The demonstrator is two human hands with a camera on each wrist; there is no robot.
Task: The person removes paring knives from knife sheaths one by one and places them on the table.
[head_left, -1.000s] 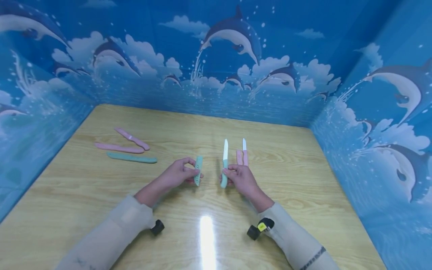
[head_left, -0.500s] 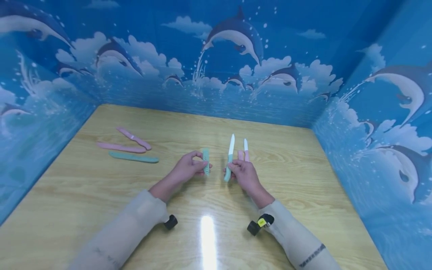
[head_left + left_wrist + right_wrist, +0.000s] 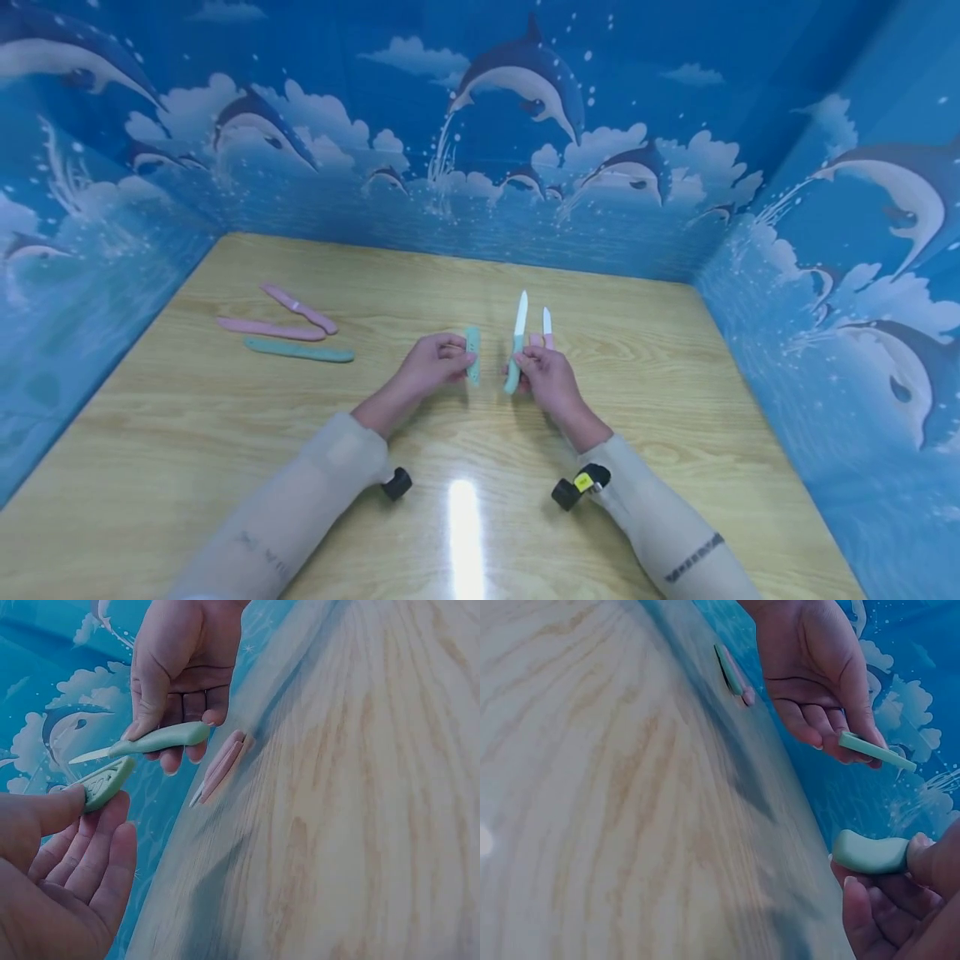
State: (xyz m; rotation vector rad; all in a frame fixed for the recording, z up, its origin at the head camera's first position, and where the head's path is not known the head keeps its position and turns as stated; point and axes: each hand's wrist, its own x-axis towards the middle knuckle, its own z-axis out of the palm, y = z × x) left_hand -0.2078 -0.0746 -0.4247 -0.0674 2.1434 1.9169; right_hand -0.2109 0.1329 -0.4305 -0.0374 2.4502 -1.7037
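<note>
Currently both hands pinching, thumb against fingers, gaps closed to the thickness of what they hold. Left hand (image 3: 435, 364): mint-green slotted cover (image 3: 472, 354). Right hand (image 3: 553, 383): mint-handled knife (image 3: 518, 343) by its handle, pale blade pointing away from the person. Cover and knife near each other, apart, above the wooden table (image 3: 630, 400). Pink-handled knife (image 3: 547, 325) lying just beyond the right hand; long green piece (image 3: 298, 350) well to the left.
</note>
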